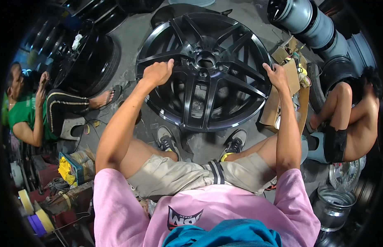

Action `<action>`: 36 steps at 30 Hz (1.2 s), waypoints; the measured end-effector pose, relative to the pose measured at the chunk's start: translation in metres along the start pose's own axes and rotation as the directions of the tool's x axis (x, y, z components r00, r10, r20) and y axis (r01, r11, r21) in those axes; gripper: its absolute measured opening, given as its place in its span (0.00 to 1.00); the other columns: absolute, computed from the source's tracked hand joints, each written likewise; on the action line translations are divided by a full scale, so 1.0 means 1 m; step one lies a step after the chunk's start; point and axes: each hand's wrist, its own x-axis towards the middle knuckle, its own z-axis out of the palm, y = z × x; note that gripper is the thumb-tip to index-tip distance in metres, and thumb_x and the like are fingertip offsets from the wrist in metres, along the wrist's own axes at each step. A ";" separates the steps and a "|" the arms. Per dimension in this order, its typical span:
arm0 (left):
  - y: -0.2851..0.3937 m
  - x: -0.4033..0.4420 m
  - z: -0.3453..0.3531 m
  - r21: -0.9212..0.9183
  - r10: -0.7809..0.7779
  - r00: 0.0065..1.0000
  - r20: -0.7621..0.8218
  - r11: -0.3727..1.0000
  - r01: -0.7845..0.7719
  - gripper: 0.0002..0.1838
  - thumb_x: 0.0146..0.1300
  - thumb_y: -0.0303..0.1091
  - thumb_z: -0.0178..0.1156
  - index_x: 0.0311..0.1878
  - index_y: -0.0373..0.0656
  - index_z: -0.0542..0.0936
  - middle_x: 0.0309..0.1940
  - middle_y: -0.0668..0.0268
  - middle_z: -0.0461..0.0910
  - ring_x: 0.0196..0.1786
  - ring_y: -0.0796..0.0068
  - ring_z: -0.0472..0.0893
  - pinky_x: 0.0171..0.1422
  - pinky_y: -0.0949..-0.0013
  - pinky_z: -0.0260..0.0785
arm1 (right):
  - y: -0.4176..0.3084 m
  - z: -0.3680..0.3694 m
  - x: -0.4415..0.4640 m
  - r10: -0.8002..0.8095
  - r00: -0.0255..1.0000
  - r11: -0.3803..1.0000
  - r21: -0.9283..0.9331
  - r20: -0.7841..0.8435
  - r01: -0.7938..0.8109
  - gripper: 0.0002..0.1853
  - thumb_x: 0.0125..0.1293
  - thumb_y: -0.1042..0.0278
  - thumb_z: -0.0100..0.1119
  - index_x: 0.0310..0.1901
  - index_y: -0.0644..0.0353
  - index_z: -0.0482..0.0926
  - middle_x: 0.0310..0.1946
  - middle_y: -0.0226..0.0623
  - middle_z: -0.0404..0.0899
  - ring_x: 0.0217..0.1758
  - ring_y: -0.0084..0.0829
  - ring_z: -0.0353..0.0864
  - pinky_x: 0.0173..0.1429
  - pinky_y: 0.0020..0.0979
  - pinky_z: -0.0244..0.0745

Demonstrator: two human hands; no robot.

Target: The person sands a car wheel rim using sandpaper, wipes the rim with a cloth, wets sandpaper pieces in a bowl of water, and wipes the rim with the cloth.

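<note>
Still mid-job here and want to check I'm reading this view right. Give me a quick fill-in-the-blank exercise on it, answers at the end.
1. The left hand and the right hand are both at the wheel, which is coloured ____.
2. Of those two hands, the one nearer the cardboard box is the ____ one.
3. The camera wearer's shirt is ____.
4. The person in green sits to the camera wearer's ____.

Missing words: black; right; pink; left.

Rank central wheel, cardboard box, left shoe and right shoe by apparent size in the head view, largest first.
1. Central wheel
2. Cardboard box
3. Left shoe and right shoe: too alike to rank
</note>
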 end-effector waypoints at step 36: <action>-0.020 -0.040 -0.037 0.080 0.287 0.946 -0.149 0.957 -0.278 0.29 0.68 0.57 0.70 0.54 0.36 0.88 0.48 0.48 0.88 0.53 0.44 0.87 0.60 0.49 0.79 | -0.153 -0.002 -0.175 -0.835 0.536 0.499 0.239 -0.126 0.833 0.13 0.59 0.72 0.78 0.47 0.55 0.92 0.52 0.36 0.83 0.57 0.41 0.81 0.59 0.40 0.80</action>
